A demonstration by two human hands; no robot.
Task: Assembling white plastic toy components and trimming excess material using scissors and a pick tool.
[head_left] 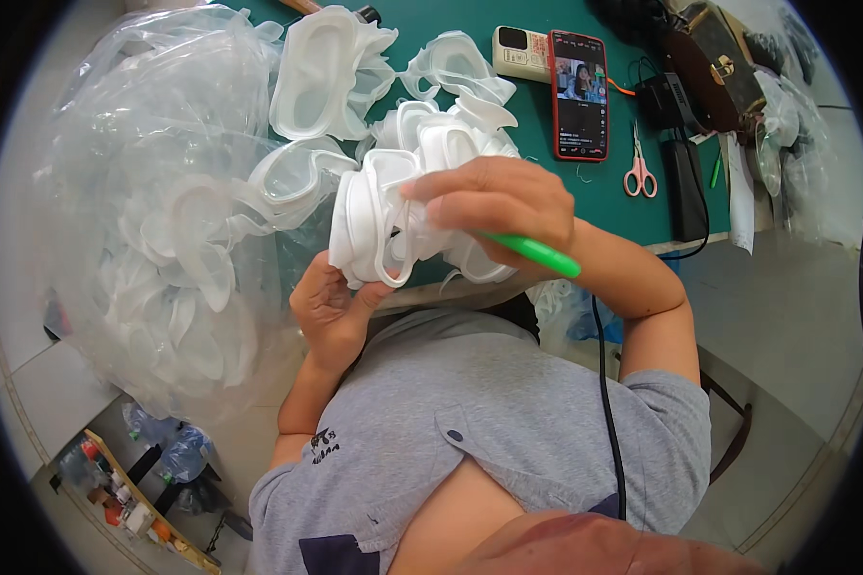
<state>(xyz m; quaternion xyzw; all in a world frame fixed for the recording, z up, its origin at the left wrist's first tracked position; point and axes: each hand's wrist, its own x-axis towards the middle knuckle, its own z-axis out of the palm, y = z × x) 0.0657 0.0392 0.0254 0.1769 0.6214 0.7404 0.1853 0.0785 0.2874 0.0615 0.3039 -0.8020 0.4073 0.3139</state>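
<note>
A stack of white goggle-shaped frames (362,225), nested one in another, is gripped from below by my left hand (330,309), its fingers and thumb closed on the lower edge. My right hand (503,198) is wrapped round a slim tool with a bright green handle (537,253), which sticks out below the palm. Its fingertips meet the right side of the stack; the tool's working end is hard to make out there. More white frames (448,144) lie just behind the stack, and a large loose frame (318,72) lies farther back.
A big clear plastic bag (163,91) full of white frames takes up the left. On the green table (547,115) are a red-edged phone (579,101), a beige device (521,53), pink-handled scissors (640,174) and a black power strip (684,192). A black cable (606,383) hangs down.
</note>
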